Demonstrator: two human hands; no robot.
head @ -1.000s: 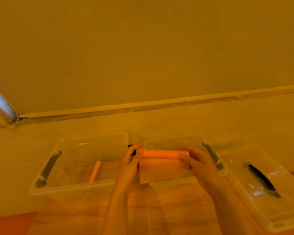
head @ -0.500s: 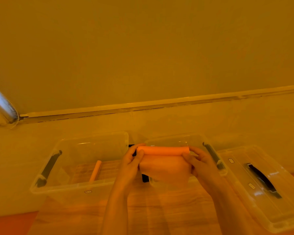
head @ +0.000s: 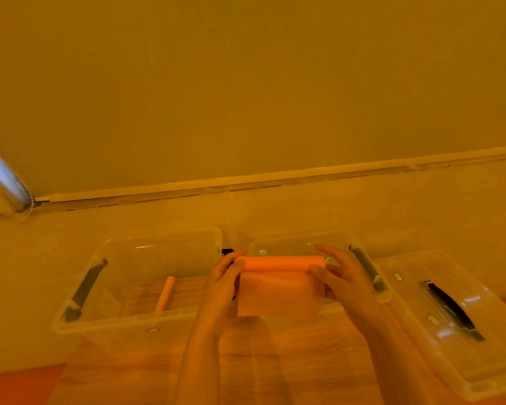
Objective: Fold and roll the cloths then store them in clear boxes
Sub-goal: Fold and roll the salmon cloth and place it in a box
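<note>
On the wooden table [head: 275,369], the left clear plastic box [head: 79,324] holds one finished, tightly rolled orange cloth [head: 164,296] lying on its floor. Just right of it, the left hand [head: 221,283] pinches one end of a half-rolled orange cloth [head: 278,280], held in the air over the near edge of the middle clear plastic box [head: 298,244]; the rolled part is on top, the loose tail hanging below. The right hand [head: 341,280] has its grip on the other end. Furthest right lies a clear lid with a dark handle [head: 450,308]. Rolling looks to be under way; next, both thumbs likely need to wind the tail evenly before storing.
</note>
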